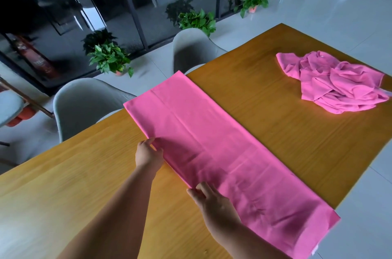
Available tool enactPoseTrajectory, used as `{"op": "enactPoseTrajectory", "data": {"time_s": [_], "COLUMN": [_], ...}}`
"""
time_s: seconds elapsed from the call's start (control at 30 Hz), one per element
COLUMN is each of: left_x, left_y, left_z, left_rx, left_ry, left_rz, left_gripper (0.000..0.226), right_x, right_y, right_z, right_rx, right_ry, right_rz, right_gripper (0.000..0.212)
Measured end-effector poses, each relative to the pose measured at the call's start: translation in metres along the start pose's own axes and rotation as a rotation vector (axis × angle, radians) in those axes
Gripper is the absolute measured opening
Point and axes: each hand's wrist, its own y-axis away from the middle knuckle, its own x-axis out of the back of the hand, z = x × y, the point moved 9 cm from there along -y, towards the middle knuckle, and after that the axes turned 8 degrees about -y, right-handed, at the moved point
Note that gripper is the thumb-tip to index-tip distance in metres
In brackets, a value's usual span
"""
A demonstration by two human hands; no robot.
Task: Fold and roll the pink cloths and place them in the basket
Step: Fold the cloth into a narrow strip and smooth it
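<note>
A pink cloth (222,152) lies flat as a long folded strip across the wooden table (275,110), running from the far left edge to the near right edge. My left hand (148,156) pinches the strip's near long edge about halfway along. My right hand (214,199) grips the same edge a little closer to me, fingers curled onto the fabric. A second pink cloth (337,82) sits crumpled in a heap at the table's far right. No basket is in view.
Two grey chairs (84,102) (191,46) stand along the table's far side. Potted green plants (110,59) line a dark glass wall behind them. Bare tabletop stretches to the left of my arms and between the two cloths.
</note>
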Motion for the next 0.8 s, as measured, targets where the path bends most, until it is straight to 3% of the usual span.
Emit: {"op": "enactPoseTrajectory", "data": {"time_s": [0.17,0.3,0.43,0.57,0.8], "left_x": [0.020,0.032,0.046,0.049,0.024], "left_y": [0.010,0.019,0.032,0.039,0.034], "left_z": [-0.010,0.004,0.053,0.106,0.185], "left_rx": [-0.007,-0.058,-0.151,-0.214,-0.279], "left_ry": [-0.033,0.030,0.067,0.046,-0.113], "left_rz": [-0.002,0.038,0.097,0.125,0.121], "left_gripper": [0.058,0.058,0.046,0.050,0.056], "right_x": [0.000,0.017,0.060,0.098,0.142], "right_y": [0.004,0.006,0.004,0.003,-0.011], "right_z": [-0.005,0.003,0.021,0.042,0.110], "right_rx": [-0.099,-0.167,-0.246,-0.382,-0.488], "right_ry": [-0.149,-0.401,-0.619,-0.928,-1.137], "right_rz": [-0.002,0.033,0.161,0.082,0.078], "right_gripper": [0.036,0.044,0.034,0.031,0.032]}}
